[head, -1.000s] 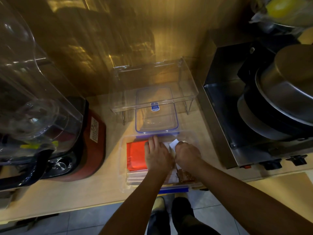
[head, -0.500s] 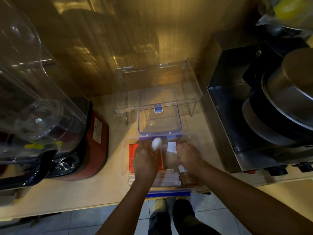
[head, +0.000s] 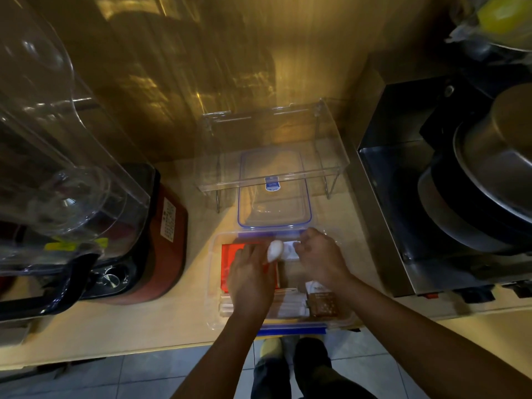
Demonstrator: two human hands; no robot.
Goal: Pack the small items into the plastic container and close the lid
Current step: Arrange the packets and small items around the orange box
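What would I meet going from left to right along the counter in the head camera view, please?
Blender with clear jar → red appliance base → open plastic container, with the left hand and right hand over it → stainless steel appliance → stacked metal pans.

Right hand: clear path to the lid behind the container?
Probably yes. The right hand sits at the container's far rim, and the lid lies just beyond, with nothing between. The clear shelf overhangs only its far part.
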